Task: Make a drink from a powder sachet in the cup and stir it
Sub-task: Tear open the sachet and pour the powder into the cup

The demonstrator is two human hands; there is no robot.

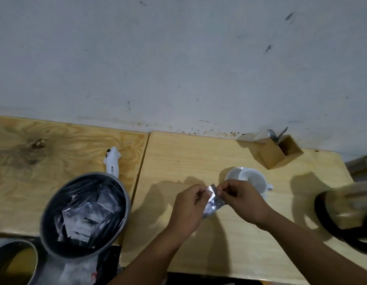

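Careful: your left hand (187, 208) and right hand (243, 199) both pinch the silver sachet (212, 202) just in front of the white cup (247, 178); a sudden tear could scatter powder across the table (199, 157).

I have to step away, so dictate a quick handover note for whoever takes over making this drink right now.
Left hand and right hand both pinch the top edge of the silver sachet, held above the table; whether it is torn open yet cannot be told.
The white cup stands just behind the hands and looks empty.
Spoons stand in the wooden holder at the back right.
A bin of sachets sits to the left.
Left: open sachet, pour powder, add liquid, stir.
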